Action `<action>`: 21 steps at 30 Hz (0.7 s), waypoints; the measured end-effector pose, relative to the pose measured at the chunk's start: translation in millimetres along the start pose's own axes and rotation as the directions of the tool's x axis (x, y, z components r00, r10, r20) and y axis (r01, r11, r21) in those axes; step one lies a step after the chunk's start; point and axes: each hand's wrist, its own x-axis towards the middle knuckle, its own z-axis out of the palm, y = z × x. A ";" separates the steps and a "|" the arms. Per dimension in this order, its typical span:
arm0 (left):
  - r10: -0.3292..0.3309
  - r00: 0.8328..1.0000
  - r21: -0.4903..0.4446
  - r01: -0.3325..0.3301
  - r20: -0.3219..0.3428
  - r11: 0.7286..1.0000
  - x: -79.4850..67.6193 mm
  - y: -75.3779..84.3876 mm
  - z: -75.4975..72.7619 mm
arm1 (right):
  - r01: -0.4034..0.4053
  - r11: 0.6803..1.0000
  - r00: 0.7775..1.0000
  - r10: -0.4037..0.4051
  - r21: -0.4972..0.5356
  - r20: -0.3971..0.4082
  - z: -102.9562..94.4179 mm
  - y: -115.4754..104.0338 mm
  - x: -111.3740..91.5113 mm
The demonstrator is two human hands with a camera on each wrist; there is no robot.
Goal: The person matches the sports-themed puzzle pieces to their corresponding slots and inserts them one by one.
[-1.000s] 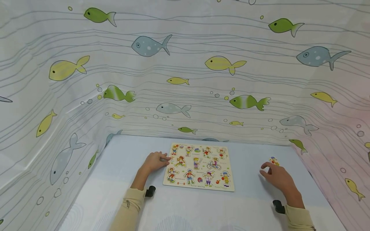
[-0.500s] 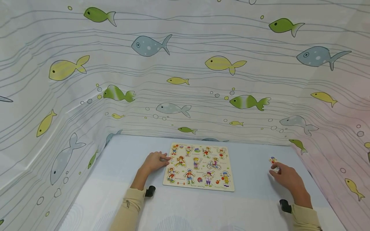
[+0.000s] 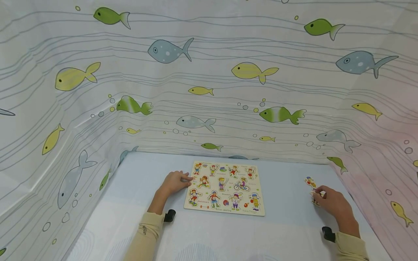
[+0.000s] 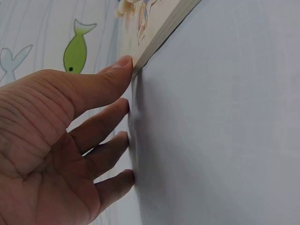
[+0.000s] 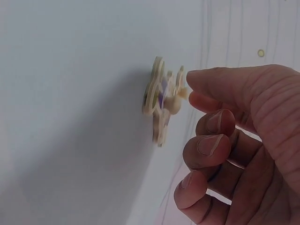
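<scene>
My left hand [image 3: 176,182] rests at the left edge of a wooden peg puzzle board [image 3: 225,188] printed with sports figures. In the left wrist view its thumb touches the board's edge [image 4: 161,35], and the other fingers are loosely extended. Over to the right, two small figure-shaped puzzle pieces lie on the table. The farther piece [image 3: 310,182] shows a blue cap; the nearer piece [image 3: 314,199] is partly hidden by my right hand [image 3: 334,203]. Close by, a piece with a round wooden knob [image 5: 173,104] shows in the right wrist view; thumb and index fingertips hover just above the pieces.
The pale blue table [image 3: 196,232] meets a fish-printed curtain [image 3: 209,108] along its back and both sides. A black wrist camera [image 3: 328,234] hangs below the right wrist, and another camera [image 3: 169,216] below the left.
My right hand has moved right and toward the person, off the farther piece, and now stands over the nearer piece. My left hand and the board have stayed in place.
</scene>
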 end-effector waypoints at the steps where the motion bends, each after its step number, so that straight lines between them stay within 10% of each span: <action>1: 0.001 1.000 0.004 -0.001 -0.001 1.000 0.4 -0.3 0.3 | -0.002 1.000 1.000 0.002 0.002 0.005 0.1 1.1 0.2; 21: -0.019 1.000 -0.019 0.019 0.004 1.000 0.1 1.6 -0.2 | -0.030 1.000 0.999 0.030 -0.008 0.027 5.1 14.4 4.3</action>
